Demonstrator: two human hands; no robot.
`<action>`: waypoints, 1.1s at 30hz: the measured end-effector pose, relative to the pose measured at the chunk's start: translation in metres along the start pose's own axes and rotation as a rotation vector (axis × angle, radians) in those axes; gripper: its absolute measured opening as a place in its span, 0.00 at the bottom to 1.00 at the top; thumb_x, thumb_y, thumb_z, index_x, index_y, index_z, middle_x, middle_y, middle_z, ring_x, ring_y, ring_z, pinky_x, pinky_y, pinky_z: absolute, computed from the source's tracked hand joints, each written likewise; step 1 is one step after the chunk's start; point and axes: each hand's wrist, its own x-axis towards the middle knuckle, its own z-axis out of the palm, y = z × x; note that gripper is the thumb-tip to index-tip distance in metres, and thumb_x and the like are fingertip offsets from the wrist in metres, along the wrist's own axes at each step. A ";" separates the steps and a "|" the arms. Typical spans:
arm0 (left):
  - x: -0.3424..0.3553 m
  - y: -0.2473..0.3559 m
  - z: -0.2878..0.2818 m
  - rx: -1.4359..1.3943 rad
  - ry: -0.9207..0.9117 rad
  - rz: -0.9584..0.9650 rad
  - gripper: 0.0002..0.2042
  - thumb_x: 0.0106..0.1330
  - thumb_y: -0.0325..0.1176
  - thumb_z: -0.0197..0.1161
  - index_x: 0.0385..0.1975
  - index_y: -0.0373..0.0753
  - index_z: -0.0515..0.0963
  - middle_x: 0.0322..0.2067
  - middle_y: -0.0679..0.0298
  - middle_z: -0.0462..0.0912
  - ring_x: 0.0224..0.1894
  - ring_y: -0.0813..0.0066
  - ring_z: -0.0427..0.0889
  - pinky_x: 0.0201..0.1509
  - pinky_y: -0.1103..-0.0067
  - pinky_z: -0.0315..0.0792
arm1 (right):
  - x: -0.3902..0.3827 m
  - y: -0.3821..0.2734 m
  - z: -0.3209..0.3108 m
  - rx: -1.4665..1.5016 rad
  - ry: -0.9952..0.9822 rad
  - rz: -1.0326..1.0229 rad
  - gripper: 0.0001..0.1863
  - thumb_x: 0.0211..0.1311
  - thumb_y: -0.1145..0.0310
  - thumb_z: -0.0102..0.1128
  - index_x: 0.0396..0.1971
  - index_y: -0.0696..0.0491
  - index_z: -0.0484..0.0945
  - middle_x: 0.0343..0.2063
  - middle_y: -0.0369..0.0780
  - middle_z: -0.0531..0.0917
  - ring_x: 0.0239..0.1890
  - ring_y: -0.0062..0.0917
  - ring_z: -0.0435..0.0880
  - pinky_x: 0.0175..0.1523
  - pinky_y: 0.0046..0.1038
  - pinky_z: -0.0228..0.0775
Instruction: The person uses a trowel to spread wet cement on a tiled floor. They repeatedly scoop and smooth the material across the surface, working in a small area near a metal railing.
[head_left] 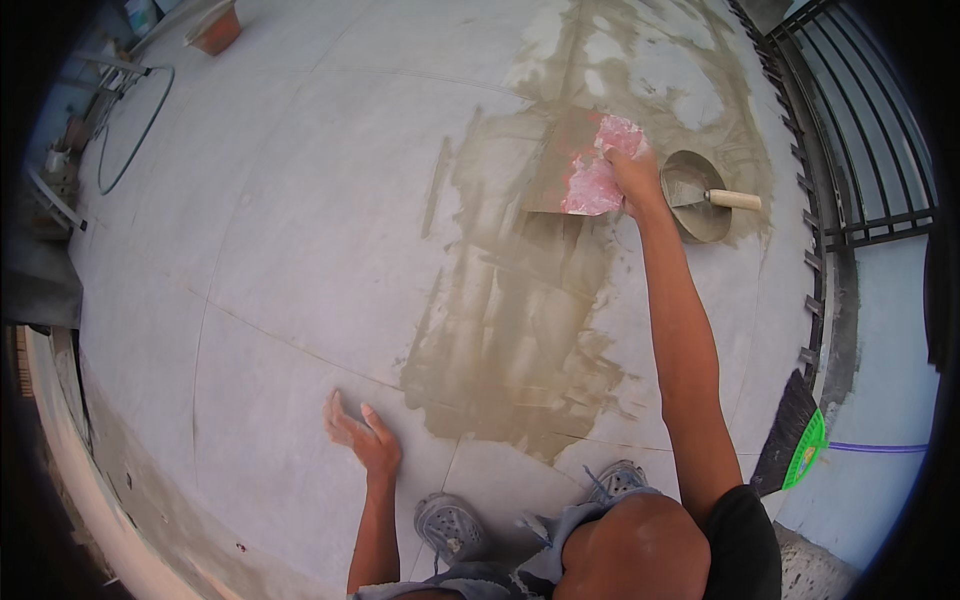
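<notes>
The broad scraper (592, 188) lay near the upper end of the wet grey-brown coat (510, 340), its flat plate tilted leftward over the smeared surface; I could not tell whether its far edge was pressing down. Its pink part was so caked with pale paste that any lettering was beyond my reading. The grip of the right hand (634, 178) was closed around the pink side, thumb toward the plate, the arm stretched well forward. The left hand (365, 440) had a released grip, fingers loosely spread above the pale floor (290, 230), left of the coat's lower end. Just right of the right hand sat a round metal pan (705, 230), with a wooden-handled trowel (737, 200) resting in it, the handle jutting past the rim; that was the tightest spot beside the working arm. The widest stretch of floor ran off to the left, crossed by thin joint lines. Along the right edge stood a dark railing (860, 110), and nearer lay a black-bristled broom (803, 450) with a green head. The person's grey shoes (450, 525) were planted just below the coat. Far at upper left stood an orange basin (216, 32), near a curling hose (152, 130).
</notes>
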 end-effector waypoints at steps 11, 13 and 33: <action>-0.006 0.007 0.005 -0.116 0.047 -0.035 0.29 0.85 0.44 0.46 0.77 0.32 0.56 0.77 0.47 0.61 0.78 0.46 0.54 0.80 0.50 0.44 | -0.277 -0.013 -0.101 0.198 -0.047 0.422 0.27 0.65 0.73 0.76 0.62 0.60 0.76 0.54 0.42 0.86 0.51 0.25 0.87 0.55 0.33 0.84; -0.005 0.011 0.004 -0.156 0.055 -0.040 0.29 0.85 0.46 0.46 0.77 0.33 0.56 0.77 0.48 0.61 0.78 0.46 0.54 0.81 0.50 0.44 | -0.304 -0.021 -0.105 0.168 -0.083 0.447 0.23 0.65 0.72 0.77 0.57 0.60 0.80 0.50 0.41 0.88 0.48 0.23 0.88 0.53 0.31 0.83; -0.010 0.004 0.003 -0.269 0.054 -0.028 0.30 0.86 0.49 0.45 0.75 0.31 0.59 0.75 0.49 0.61 0.77 0.51 0.55 0.80 0.54 0.49 | -0.446 -0.018 -0.164 -0.587 -0.065 0.045 0.12 0.69 0.74 0.71 0.48 0.64 0.88 0.39 0.43 0.93 0.40 0.19 0.89 0.47 0.26 0.81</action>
